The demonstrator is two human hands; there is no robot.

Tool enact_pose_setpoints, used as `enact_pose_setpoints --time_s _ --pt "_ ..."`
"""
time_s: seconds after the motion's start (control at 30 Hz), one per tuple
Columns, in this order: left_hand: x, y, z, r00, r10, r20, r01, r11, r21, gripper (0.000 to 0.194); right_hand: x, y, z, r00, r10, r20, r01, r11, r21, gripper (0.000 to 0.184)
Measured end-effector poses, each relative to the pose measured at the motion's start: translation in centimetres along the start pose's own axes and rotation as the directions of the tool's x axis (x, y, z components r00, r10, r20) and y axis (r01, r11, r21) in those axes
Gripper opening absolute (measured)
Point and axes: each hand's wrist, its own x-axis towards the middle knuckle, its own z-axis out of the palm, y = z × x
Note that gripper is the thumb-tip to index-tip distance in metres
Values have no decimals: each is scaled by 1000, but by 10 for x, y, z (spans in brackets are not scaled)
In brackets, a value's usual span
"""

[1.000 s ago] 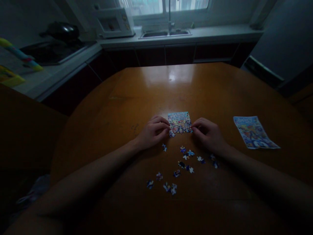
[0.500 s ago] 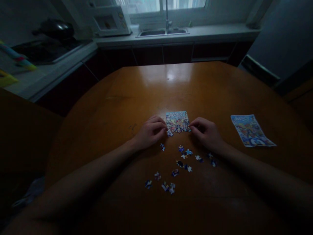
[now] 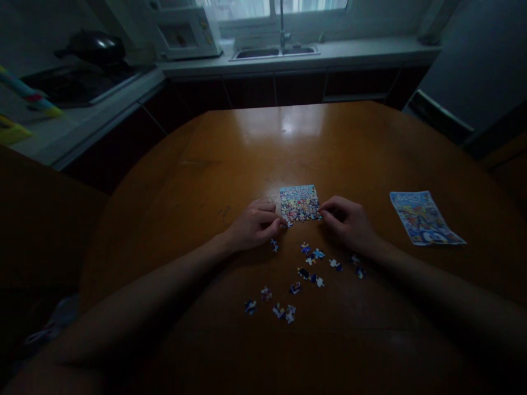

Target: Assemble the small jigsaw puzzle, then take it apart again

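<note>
A partly assembled jigsaw puzzle [image 3: 299, 203] lies flat on the wooden table, with a pale blue upper band and a busy, many-coloured picture. My left hand [image 3: 256, 224] is at its lower left corner, thumb and fingers closed on a small white-and-blue puzzle piece [image 3: 289, 223]. My right hand [image 3: 346, 219] pinches at the puzzle's lower right edge; its fingertips partly cover that corner. Below the left hand rests one loose piece [image 3: 274, 245]. Several more loose pieces [image 3: 304, 273] are scattered nearer to me, between my forearms.
To the right lies a creased picture sheet [image 3: 426, 218]. The brown table [image 3: 197, 181] has rounded ends. Beyond it are a counter with a sink [image 3: 257, 53], a microwave [image 3: 187, 34] and, at the left, a black pan [image 3: 95, 48] on a stove.
My left hand has shifted slightly right and down, its fingertips now over the piece at the puzzle's lower left corner. My right hand stays at the right edge.
</note>
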Motion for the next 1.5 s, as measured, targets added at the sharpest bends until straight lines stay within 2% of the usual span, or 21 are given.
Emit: enact_pose_setpoints --time_s 0.13,0.47,0.63,0.8,1.33,1.5 --pt "0 -1 1 999 -9 -32 9 1000 -17 35 0 1 0 1000 1 2 -1 1000 6 9" --pt "1 2 -1 996 -38 79 39 999 -12 34 1 -1 0 1000 -3 1 3 1000 10 10" --pt "1 3 -1 997 -24 76 23 1000 8 35 1 -1 0 1000 -3 5 3 1000 5 10" --pt "1 2 0 992 -36 119 36 999 -2 32 1 -1 0 1000 -6 7 6 1000 2 10" --pt "1 -2 2 993 -42 109 50 996 -72 33 1 -1 -1 1000 6 12 -6 1000 6 9" --pt "1 -3 2 990 -42 135 51 996 -67 41 1 1 -1 1000 7 8 -7 1000 -1 10"
